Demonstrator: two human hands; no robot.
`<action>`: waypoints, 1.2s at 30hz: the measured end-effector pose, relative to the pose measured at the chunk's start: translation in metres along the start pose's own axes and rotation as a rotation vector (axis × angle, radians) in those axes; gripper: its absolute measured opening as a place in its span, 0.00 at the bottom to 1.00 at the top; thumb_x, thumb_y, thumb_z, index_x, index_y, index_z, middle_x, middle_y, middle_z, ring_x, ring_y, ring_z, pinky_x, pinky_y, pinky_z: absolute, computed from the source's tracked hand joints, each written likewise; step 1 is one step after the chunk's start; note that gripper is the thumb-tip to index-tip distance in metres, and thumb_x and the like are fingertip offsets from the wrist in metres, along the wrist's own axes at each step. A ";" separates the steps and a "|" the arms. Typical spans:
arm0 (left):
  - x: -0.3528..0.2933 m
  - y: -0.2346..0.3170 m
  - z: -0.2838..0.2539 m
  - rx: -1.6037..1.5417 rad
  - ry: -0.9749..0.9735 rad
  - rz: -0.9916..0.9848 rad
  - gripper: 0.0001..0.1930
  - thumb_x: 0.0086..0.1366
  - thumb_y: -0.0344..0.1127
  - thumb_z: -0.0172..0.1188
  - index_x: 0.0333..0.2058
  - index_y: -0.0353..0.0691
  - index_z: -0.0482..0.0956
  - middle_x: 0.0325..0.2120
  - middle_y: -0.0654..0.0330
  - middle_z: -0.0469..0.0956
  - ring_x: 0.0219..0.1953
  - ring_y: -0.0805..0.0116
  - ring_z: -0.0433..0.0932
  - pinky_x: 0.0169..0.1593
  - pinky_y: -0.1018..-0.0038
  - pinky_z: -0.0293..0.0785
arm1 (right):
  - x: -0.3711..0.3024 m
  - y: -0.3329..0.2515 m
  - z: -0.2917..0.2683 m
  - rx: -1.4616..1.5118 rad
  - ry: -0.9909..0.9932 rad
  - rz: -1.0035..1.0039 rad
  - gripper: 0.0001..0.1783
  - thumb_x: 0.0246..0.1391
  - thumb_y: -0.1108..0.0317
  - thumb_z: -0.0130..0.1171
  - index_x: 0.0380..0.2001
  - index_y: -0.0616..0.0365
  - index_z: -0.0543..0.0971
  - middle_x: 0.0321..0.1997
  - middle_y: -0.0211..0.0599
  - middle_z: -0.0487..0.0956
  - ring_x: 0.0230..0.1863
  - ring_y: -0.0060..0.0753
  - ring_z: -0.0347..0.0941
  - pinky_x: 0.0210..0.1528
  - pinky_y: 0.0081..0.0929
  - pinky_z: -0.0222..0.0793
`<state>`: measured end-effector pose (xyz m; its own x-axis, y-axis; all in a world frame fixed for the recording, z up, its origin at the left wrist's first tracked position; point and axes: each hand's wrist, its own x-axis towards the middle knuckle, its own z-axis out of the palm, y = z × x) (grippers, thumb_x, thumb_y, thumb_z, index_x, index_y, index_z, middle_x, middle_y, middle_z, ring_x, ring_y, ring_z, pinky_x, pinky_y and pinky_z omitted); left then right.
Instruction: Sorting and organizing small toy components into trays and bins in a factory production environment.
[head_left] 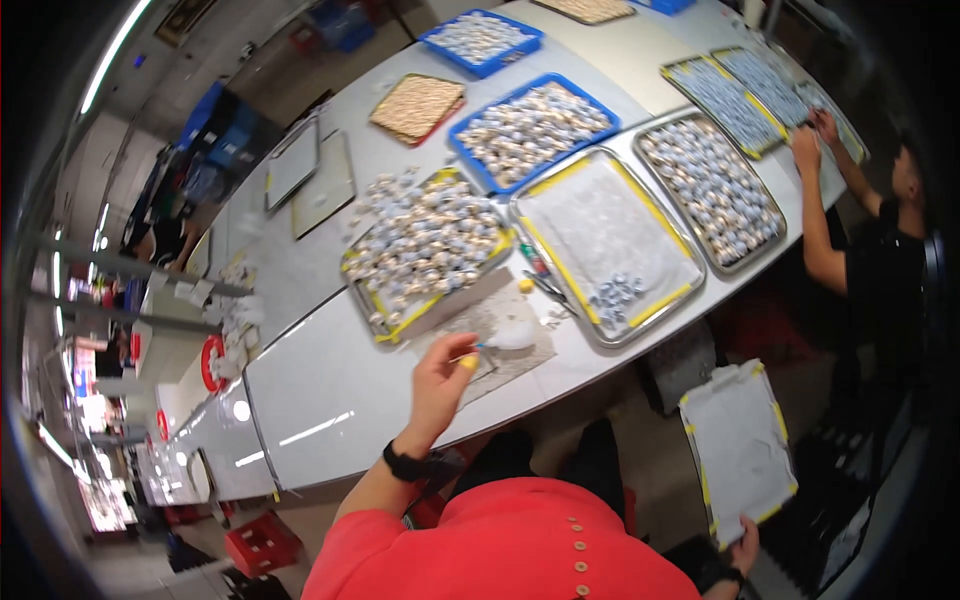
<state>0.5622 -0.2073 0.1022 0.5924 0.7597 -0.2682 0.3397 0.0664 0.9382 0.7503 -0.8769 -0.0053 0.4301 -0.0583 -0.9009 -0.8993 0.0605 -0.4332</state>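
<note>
My left hand (440, 375), with a yellow cover on a fingertip and a black band at the wrist, is closed in a pinch over the near edge of the table. A small blue tip shows at its fingers; what it pinches is too blurred to name. Just beyond them is a blurred white rounded thing (513, 336) over a grey-brown mat (500, 378). Low on the right, off the table, my right hand (745, 547) grips the near edge of a flat tray (740, 445) lined with white paper and taped yellow along its edges.
On the table, a yellow-edged tray (391, 331) is heaped with small pale blue and cream pieces. A paper-lined tray (610, 215) holds one small cluster. Pliers (545, 285) lie beside it. Full trays (780, 232) and a blue basket (612, 126) stand beyond. A co-worker (880, 250) works at right.
</note>
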 end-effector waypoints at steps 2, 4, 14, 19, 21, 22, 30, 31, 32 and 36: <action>-0.004 -0.010 -0.002 -0.033 -0.002 0.039 0.12 0.56 0.25 0.52 0.41 0.34 0.71 0.38 0.61 0.71 0.39 0.74 0.72 0.41 0.79 0.68 | -0.045 -0.025 0.011 -0.034 -0.108 -0.059 0.20 0.43 0.68 0.53 0.41 0.66 0.71 0.40 0.38 0.74 0.44 0.36 0.69 0.50 0.31 0.62; -0.015 -0.008 -0.020 -0.125 -0.081 0.005 0.13 0.58 0.30 0.53 0.43 0.36 0.70 0.37 0.62 0.72 0.40 0.75 0.72 0.42 0.80 0.68 | -0.092 -0.040 0.074 -0.108 -0.267 -0.098 0.24 0.43 0.68 0.51 0.46 0.67 0.67 0.45 0.40 0.72 0.46 0.37 0.68 0.51 0.32 0.61; -0.100 -0.023 -0.169 -0.713 -0.121 -0.177 0.29 0.61 0.53 0.44 0.53 0.36 0.58 0.46 0.58 0.67 0.46 0.68 0.68 0.48 0.71 0.67 | -0.147 0.006 0.446 -0.696 -0.931 -0.254 0.31 0.32 0.72 0.61 0.46 0.66 0.67 0.42 0.37 0.73 0.43 0.32 0.69 0.46 0.27 0.65; -0.194 -0.082 -0.256 -0.589 0.325 -0.254 0.18 0.61 0.33 0.48 0.49 0.33 0.62 0.41 0.57 0.71 0.41 0.69 0.72 0.45 0.73 0.69 | -0.184 0.109 0.587 -1.008 -1.262 -0.078 0.23 0.41 0.66 0.59 0.41 0.67 0.71 0.36 0.34 0.74 0.36 0.27 0.71 0.42 0.24 0.66; -0.237 -0.108 -0.279 -0.634 0.510 -0.263 0.18 0.62 0.34 0.48 0.49 0.34 0.62 0.41 0.57 0.72 0.41 0.67 0.72 0.45 0.72 0.70 | -0.200 0.151 0.626 -1.212 -1.276 -0.153 0.21 0.44 0.59 0.59 0.37 0.66 0.74 0.32 0.32 0.75 0.32 0.24 0.70 0.38 0.23 0.66; -0.256 -0.116 -0.284 -0.641 0.526 -0.267 0.18 0.62 0.34 0.48 0.49 0.34 0.62 0.41 0.57 0.72 0.41 0.67 0.72 0.45 0.72 0.70 | -0.204 0.166 0.640 -1.300 -1.277 -0.236 0.21 0.46 0.56 0.58 0.35 0.64 0.75 0.30 0.31 0.75 0.30 0.22 0.70 0.35 0.22 0.67; -0.315 -0.182 -0.266 -0.860 1.107 -0.153 0.18 0.62 0.35 0.47 0.50 0.37 0.61 0.45 0.55 0.68 0.45 0.62 0.70 0.46 0.66 0.69 | -0.145 0.143 0.756 -1.212 -1.210 -0.364 0.13 0.48 0.59 0.55 0.30 0.58 0.77 0.26 0.27 0.74 0.24 0.17 0.68 0.26 0.15 0.65; -0.317 -0.187 -0.262 -0.857 1.120 -0.154 0.18 0.62 0.35 0.47 0.50 0.37 0.61 0.45 0.55 0.68 0.45 0.62 0.70 0.46 0.66 0.69 | -0.132 0.132 0.768 -1.131 -1.179 -0.369 0.13 0.48 0.60 0.55 0.29 0.59 0.76 0.25 0.27 0.74 0.23 0.17 0.68 0.25 0.15 0.65; -0.316 -0.195 -0.258 -0.816 1.158 -0.155 0.18 0.63 0.35 0.47 0.50 0.37 0.61 0.45 0.55 0.68 0.45 0.62 0.70 0.46 0.66 0.69 | -0.110 0.120 0.779 -1.145 -1.152 -0.458 0.12 0.48 0.60 0.55 0.29 0.59 0.76 0.24 0.27 0.74 0.22 0.17 0.68 0.23 0.14 0.65; -0.304 -0.222 -0.247 -0.665 1.234 -0.218 0.19 0.63 0.38 0.45 0.50 0.38 0.59 0.44 0.55 0.68 0.45 0.61 0.69 0.46 0.66 0.69 | -0.040 0.072 0.841 -1.004 -1.012 -0.541 0.12 0.48 0.63 0.55 0.30 0.62 0.76 0.21 0.29 0.74 0.18 0.18 0.68 0.21 0.15 0.65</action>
<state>0.1264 -0.2938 0.0296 -0.5522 0.7403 -0.3834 -0.2670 0.2787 0.9225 0.7354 -0.0325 -0.0223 0.2120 0.8599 -0.4643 -0.1220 -0.4482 -0.8856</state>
